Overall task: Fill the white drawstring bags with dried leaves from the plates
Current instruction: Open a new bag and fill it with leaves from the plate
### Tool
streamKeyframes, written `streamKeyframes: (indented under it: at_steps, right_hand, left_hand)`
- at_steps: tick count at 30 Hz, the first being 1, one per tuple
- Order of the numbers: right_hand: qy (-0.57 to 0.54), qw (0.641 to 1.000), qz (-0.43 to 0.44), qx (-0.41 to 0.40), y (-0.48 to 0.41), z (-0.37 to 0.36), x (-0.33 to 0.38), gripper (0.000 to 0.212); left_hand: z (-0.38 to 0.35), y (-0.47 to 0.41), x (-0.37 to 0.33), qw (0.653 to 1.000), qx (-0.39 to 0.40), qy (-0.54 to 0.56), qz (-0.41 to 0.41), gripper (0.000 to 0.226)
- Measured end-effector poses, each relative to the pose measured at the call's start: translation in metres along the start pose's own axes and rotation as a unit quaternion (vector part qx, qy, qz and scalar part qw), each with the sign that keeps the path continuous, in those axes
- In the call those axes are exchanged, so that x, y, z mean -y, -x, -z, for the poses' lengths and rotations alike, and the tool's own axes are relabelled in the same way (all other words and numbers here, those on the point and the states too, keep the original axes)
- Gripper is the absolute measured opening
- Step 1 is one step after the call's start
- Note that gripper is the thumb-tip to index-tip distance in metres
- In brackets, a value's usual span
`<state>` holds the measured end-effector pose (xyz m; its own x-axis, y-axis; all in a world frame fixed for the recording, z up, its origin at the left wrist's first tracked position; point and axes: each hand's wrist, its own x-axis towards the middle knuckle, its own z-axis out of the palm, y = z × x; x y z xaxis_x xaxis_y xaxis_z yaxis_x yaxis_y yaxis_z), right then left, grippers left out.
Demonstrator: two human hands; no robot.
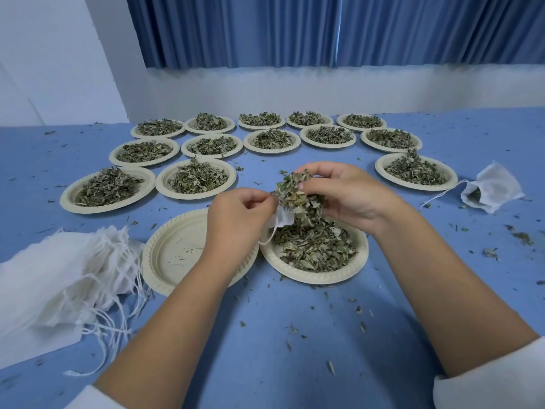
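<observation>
My left hand (236,214) pinches the rim of a small white drawstring bag (283,217), whose cord hangs down beside the wrist. My right hand (348,196) grips a clump of dried leaves (295,193) right at the bag's mouth. Both hands hover over a cream plate (361,255) still heaped with leaves. Most of the bag is hidden behind my left hand and the leaves.
A bare cream plate (174,252) lies under my left wrist. A pile of unfilled bags (59,278) sits at the left; a filled bag (489,191) lies at the right. Several leaf-laden plates (196,178) spread across the blue table (265,335), with crumbs scattered about.
</observation>
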<state>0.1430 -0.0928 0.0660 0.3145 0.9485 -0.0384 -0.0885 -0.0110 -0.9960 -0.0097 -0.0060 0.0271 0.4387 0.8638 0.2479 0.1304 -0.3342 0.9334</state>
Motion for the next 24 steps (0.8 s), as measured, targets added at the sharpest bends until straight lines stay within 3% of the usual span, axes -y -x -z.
streamKeyframes:
  at_steps: [8,17,21,24]
  right_hand:
    - [0.289,0.953,0.034,-0.084,-0.002,-0.001,-0.012,0.018]
    - [0.359,0.918,0.108,-0.131,-0.008,-0.013,-0.027,0.031]
    - [0.386,0.909,0.125,-0.099,-0.007,-0.017,-0.026,0.026]
    - [0.341,0.934,0.102,-0.042,-0.002,-0.017,-0.023,0.017]
  left_hand:
    - [0.001,0.0,-0.001,0.999,0.002,0.046,0.028,0.014]
    - [-0.004,0.004,-0.003,0.997,0.017,0.062,0.05,0.009]
    - [-0.002,0.003,-0.002,0.996,0.01,0.067,0.054,0.007]
    - [-0.001,0.002,-0.001,0.993,0.0,0.09,0.07,0.009]
